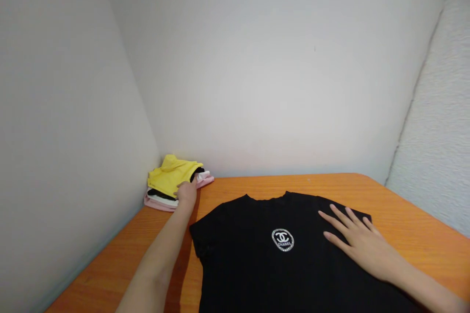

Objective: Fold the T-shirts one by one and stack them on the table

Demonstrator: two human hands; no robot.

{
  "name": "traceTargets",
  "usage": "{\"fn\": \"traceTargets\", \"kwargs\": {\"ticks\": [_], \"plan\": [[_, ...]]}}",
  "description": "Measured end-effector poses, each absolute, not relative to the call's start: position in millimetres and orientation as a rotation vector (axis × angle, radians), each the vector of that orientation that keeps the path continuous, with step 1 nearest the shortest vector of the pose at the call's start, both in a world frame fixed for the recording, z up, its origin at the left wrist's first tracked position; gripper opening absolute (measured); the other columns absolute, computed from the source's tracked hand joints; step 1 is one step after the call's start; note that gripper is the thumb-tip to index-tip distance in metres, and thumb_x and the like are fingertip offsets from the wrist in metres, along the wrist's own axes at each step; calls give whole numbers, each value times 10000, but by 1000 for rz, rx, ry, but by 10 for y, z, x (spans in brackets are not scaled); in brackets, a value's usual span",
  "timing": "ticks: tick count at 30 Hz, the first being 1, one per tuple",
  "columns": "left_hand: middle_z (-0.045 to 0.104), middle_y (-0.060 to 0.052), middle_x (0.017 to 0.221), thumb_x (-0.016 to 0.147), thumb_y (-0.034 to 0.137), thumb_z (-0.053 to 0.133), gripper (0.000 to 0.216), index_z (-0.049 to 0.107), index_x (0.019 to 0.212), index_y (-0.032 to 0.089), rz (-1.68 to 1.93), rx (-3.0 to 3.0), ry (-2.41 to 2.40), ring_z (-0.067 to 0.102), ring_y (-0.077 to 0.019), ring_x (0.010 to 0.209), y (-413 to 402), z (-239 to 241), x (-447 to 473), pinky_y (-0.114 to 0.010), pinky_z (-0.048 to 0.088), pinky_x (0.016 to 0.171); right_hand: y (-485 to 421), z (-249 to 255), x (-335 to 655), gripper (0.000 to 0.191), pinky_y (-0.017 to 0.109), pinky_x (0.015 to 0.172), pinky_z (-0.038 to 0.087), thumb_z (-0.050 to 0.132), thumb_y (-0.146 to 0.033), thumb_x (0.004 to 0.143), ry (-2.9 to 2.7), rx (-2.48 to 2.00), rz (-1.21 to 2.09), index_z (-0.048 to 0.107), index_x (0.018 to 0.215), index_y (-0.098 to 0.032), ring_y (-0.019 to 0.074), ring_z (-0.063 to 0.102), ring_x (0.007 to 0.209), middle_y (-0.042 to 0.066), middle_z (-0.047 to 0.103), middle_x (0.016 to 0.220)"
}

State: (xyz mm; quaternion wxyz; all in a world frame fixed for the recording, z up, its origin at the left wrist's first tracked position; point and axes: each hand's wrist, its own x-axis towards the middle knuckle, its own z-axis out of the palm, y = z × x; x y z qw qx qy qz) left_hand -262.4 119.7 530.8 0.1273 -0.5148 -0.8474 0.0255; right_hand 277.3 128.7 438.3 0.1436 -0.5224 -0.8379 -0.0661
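A black T-shirt point(249, 259) lies spread on the wooden table, its neckline toward the wall and a round white-edged logo on its chest. My right hand point(362, 242) rests on it near the right sleeve, fingers spread flat. My left hand point(187, 190) reaches to the stack of folded clothes in the far left corner, at its near right edge. On top of that stack is a yellow garment point(172, 174), with black, white and pink folded layers beneath. The left fingers are partly hidden against the cloth, so their grip does not show clearly.
The orange-brown wooden table point(121, 259) meets a plain wall point(257, 83) behind and another on the left. Its back right corner is rounded. A rough-textured white wall point(436, 132) stands beyond the table on the right.
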Motion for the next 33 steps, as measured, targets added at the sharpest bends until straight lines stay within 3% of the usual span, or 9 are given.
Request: {"fn": "traceTargets", "kwargs": {"ticks": [4, 7, 9, 12, 15, 18, 23, 28, 33], "plan": [[490, -357, 1301, 981, 343, 227, 539, 301, 1504, 234, 79, -1340, -2569, 591, -477, 1076, 1253, 5370, -2473, -620, 489, 684, 1291, 4488, 2762, 655, 658, 1085, 250, 298, -762, 894, -2461, -1544, -147, 319, 1471, -453, 392, 213, 1413, -15, 229, 1564], [333, -335, 1455, 994, 389, 198, 554, 324, 1497, 194, 40, -1418, -2517, 439, -502, 1260, 1092, 5490, -2280, -706, 404, 828, 1285, 4617, 2735, 680, 648, 1094, 238, 295, -770, 891, -2498, -1548, -146, 344, 1472, -421, 385, 216, 1415, 5, 249, 1559], [231, -232, 1550, 999, 450, 193, 573, 301, 1507, 209, 13, -1613, -2388, 275, -433, 1396, 874, 5526, -2066, -685, 277, 1019, 1249, 4714, 2689, 719, 632, 1118, 200, 300, -775, 886, -2499, -1528, -203, 396, 1465, -360, 373, 196, 1424, 37, 278, 1549], [247, -29, 1583, 982, 575, 204, 579, 315, 1493, 329, 27, -2048, -2142, 200, -262, 1458, 461, 5415, -1682, -475, 202, 1167, 1146, 4811, 2591, 787, 546, 1165, 163, 256, -762, 904, -2516, -1481, -257, 440, 1458, -234, 319, 170, 1442, 88, 313, 1532], [191, -10, 1594, 946, 671, 168, 659, 273, 1506, 339, 16, -2359, -2052, 153, -266, 1471, 151, 5179, -1426, -513, 183, 1170, 1056, 4770, 2542, 856, 491, 1168, 205, 227, -783, 892, -2550, -1519, -179, 394, 1483, -187, 312, 194, 1436, 107, 287, 1539], [96, -21, 1604, 940, 685, 149, 682, 191, 1525, 337, -10, -2426, -2092, 95, -287, 1477, 115, 5027, -1402, -572, 179, 1152, 1078, 4655, 2594, 871, 520, 1147, 236, 232, -824, 858, -2529, -1593, -110, 345, 1504, -251, 344, 182, 1433, 76, 213, 1567], [185, -16, 1590, 994, 558, 209, 559, 269, 1504, 337, 29, -2398, -2038, 160, -265, 1468, 442, 5156, -1443, -538, 210, 1153, 1286, 4735, 2603, 838, 554, 1135, 221, 173, -785, 890, -2513, -1611, -89, 352, 1502, -241, 348, 195, 1430, 81, 232, 1565], [149, -52, 1597, 980, 485, 359, 557, 361, 1481, 241, -33, -2356, -1920, 7, -273, 1484, 356, 5416, -1169, -536, -18, 1184, 1033, 5048, 2440, 885, 544, 1169, 92, 194, -775, 896, -2507, -1538, -137, 349, 1503, -148, 334, 120, 1448, 124, 241, 1556], [185, -39, 1592, 986, 587, 190, 628, 302, 1505, 251, -58, -2503, -1863, 103, -257, 1480, -438, 5399, -983, -501, 148, 1182, 94, 5061, 2587, 799, 485, 1189, 153, 281, -715, 935, -2611, -1260, -12, 279, 1531, -183, 279, 105, 1458, 76, 198, 1573]]}}
